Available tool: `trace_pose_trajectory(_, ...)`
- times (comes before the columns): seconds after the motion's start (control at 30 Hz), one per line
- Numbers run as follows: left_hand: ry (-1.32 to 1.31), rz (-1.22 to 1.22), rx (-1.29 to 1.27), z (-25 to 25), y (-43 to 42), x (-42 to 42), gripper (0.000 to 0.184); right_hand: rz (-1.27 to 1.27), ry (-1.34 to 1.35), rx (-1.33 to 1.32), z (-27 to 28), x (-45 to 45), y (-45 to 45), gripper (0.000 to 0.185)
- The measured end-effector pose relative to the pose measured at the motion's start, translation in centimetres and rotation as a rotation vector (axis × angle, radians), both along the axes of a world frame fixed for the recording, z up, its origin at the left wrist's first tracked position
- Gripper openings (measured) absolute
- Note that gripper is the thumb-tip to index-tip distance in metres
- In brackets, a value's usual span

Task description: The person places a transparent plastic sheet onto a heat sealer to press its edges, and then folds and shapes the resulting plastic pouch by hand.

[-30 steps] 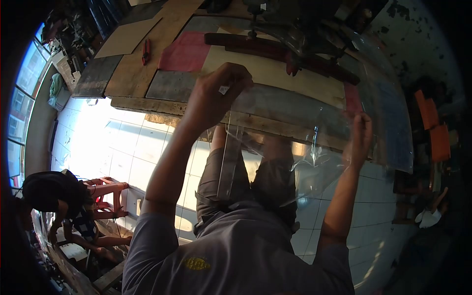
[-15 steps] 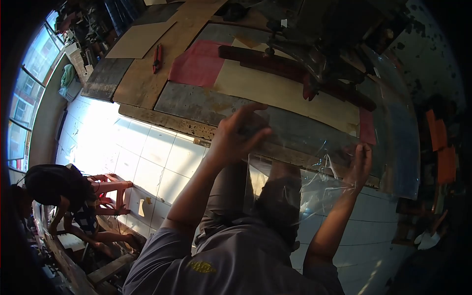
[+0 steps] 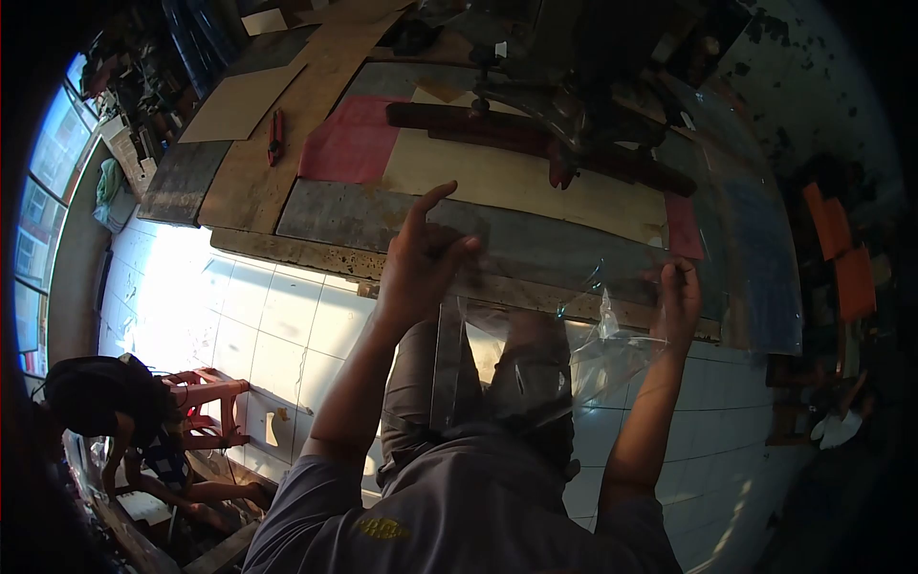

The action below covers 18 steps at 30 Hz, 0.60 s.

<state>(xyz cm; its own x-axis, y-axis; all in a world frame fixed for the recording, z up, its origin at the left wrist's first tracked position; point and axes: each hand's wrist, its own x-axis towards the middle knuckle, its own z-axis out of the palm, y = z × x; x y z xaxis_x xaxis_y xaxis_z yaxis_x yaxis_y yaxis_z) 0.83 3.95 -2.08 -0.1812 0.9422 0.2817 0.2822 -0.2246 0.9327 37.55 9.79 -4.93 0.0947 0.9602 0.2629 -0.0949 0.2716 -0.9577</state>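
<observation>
A clear plastic sheet (image 3: 535, 368) hangs creased between my hands, over my lap and along the near edge of the workbench. At its left end is my left hand (image 3: 419, 273), thumb against the curled fingers on the sheet, index finger stretched out. My right hand (image 3: 677, 298) pinches its right end with the fingertips. Beyond my hands, a cream sheet (image 3: 535, 182) with red pieces (image 3: 349, 141) at its ends lies on a grey board (image 3: 330, 215). A dark red bar (image 3: 440, 119), part of a dark metal machine (image 3: 564, 124), stretches across the cream sheet.
A red cutter (image 3: 276, 137) lies on the brown board to the left, near a cardboard sheet (image 3: 225, 103). More clear plastic (image 3: 760, 258) hangs over the bench's right side. At lower left a person (image 3: 105, 402) bends beside a red stool (image 3: 215, 402). Orange pieces (image 3: 846, 253) are at right.
My left index finger has lifted and straightened, while the thumb has come closer to the other fingers. The view has shifted, so the bench appears farther left. My right hand keeps its pinch.
</observation>
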Motion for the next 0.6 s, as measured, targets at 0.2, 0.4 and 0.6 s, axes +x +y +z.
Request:
trace_pose_trajectory(0.2,0.204,0.017,-0.025,1.1,-2.1,-0.5,0.026,-0.009,-0.21,0.034,4.0,0.7,-3.4,0.025)
trace_pose_trajectory(0.4,-0.217,-0.072,-0.032,1.9,-2.8,0.9,0.028,0.076,-0.259,0.019,5.6,1.8,-4.6,0.021)
trace_pose_trajectory(0.6,-0.302,-0.092,-0.016,4.5,-3.9,2.4,0.03,-0.052,-0.121,0.018,6.2,1.2,-5.9,0.024)
